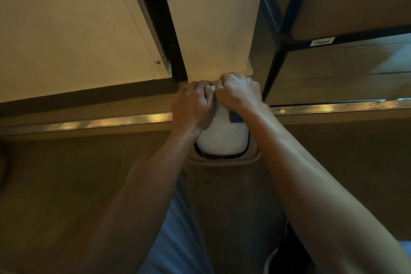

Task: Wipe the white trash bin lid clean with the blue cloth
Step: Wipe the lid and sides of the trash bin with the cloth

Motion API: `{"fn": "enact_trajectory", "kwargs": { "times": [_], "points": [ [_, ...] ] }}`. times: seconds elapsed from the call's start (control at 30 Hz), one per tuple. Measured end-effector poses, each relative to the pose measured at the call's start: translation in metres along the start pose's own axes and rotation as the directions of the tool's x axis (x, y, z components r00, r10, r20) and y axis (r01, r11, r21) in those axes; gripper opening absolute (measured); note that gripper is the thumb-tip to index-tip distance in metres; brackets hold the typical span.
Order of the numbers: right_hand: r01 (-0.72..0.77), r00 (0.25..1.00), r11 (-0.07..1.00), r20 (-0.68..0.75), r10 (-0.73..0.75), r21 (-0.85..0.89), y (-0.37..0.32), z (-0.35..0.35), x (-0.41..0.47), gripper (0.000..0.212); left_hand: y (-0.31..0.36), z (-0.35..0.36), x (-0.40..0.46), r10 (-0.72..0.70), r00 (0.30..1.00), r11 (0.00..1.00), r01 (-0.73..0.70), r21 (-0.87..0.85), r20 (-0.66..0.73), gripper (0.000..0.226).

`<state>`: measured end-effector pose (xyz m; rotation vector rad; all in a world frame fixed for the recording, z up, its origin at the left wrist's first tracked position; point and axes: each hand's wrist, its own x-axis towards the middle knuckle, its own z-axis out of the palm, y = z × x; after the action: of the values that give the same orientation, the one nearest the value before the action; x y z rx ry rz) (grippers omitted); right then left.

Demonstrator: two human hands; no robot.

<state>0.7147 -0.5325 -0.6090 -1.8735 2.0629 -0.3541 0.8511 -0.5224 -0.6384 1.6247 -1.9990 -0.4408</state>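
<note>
The white trash bin lid (223, 138) lies below me at the centre of the head view, tilted up out of the bin's beige rim (224, 160). My left hand (193, 104) grips the lid's far left edge with curled fingers. My right hand (239, 91) is curled over the lid's far right part. A corner of the blue cloth (236, 117) sticks out from under its wrist, so it holds the cloth against the lid. Most of the cloth is hidden under that hand.
A pale wall panel (213, 18) rises right behind the bin. A dark metal shelf frame (278, 51) with boxes stands to the right. A metal floor strip (106, 121) runs across the floor. My legs and a dark shoe (287, 251) are near the bottom.
</note>
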Motion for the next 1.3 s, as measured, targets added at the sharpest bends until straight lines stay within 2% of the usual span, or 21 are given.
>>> {"fn": "enact_trajectory", "kwargs": {
  "times": [0.1,0.17,0.23,0.37,0.43,0.53,0.63,0.7,0.83,0.93,1.03,1.1,1.13,1.17,1.23,1.3],
  "points": [
    [0.186,0.963,0.983,-0.197,-0.182,0.003,0.011,0.016,-0.031,0.041,0.000,0.002,0.000,-0.002,1.000,1.000,0.002,0.003,-0.014,0.037],
    [0.189,0.939,0.981,-0.303,-0.165,0.051,0.018,0.028,-0.053,0.045,0.000,0.005,0.001,-0.003,1.000,1.000,0.004,0.012,-0.018,0.037],
    [0.129,0.937,0.983,-0.342,-0.078,0.128,0.020,0.035,-0.064,0.046,-0.003,0.006,0.002,-0.011,1.000,1.000,0.012,0.020,-0.020,0.037],
    [-0.047,0.943,0.920,-0.287,0.170,0.388,0.025,0.026,-0.046,0.041,-0.005,0.008,0.002,-0.030,1.000,0.999,0.030,0.016,-0.005,0.037],
    [-0.130,0.955,0.915,-0.200,0.219,0.382,0.023,0.018,-0.031,0.038,-0.005,0.007,0.002,-0.033,0.999,0.999,0.033,0.007,-0.003,0.037],
    [-0.106,0.983,0.970,-0.124,0.135,0.220,0.016,0.014,-0.017,0.036,-0.004,0.006,0.001,-0.023,1.000,0.999,0.023,-0.023,-0.006,0.037],
    [0.076,0.980,0.995,-0.191,-0.061,0.071,0.017,0.018,-0.024,0.037,-0.002,0.004,0.000,-0.022,1.000,1.000,0.022,-0.018,-0.008,0.036],
    [0.167,0.955,0.985,-0.256,-0.152,0.038,0.023,0.024,-0.041,0.043,-0.002,0.005,0.001,-0.026,1.000,1.000,0.026,0.004,-0.012,0.036],
    [0.172,0.930,0.985,-0.336,-0.153,0.028,0.024,0.035,-0.064,0.047,-0.003,0.006,0.002,-0.026,1.000,1.000,0.026,0.014,-0.014,0.037],
    [0.090,0.946,0.990,-0.319,-0.050,0.111,0.018,0.028,-0.053,0.043,-0.005,0.007,0.002,-0.033,0.999,0.999,0.034,0.022,-0.013,0.039],
    [-0.086,0.976,0.943,-0.162,0.144,0.321,0.020,0.015,-0.029,0.038,-0.006,0.008,0.002,-0.014,1.000,1.000,0.014,0.006,-0.011,0.040],
    [-0.195,0.973,0.926,-0.057,0.225,0.323,0.018,0.010,-0.015,0.039,-0.007,0.008,0.001,-0.013,1.000,1.000,0.013,-0.005,-0.012,0.040],
    [-0.203,0.973,0.931,-0.046,0.227,0.304,0.018,0.009,-0.011,0.039,-0.007,0.008,0.002,-0.017,1.000,1.000,0.017,-0.011,-0.009,0.039],
    [-0.177,0.977,0.934,-0.058,0.205,0.312,0.019,0.010,-0.010,0.038,-0.007,0.008,0.002,-0.020,1.000,1.000,0.020,-0.014,-0.007,0.039],
    [-0.044,0.988,0.898,-0.117,0.106,0.437,0.028,0.013,-0.020,0.036,-0.007,0.007,0.001,-0.024,1.000,1.000,0.024,-0.009,-0.003,0.038],
    [0.063,0.981,0.785,-0.183,0.065,0.616,0.040,0.021,-0.040,0.035,-0.006,0.006,0.000,-0.023,1.000,1.000,0.023,-0.011,0.012,0.037]
  ]
}}
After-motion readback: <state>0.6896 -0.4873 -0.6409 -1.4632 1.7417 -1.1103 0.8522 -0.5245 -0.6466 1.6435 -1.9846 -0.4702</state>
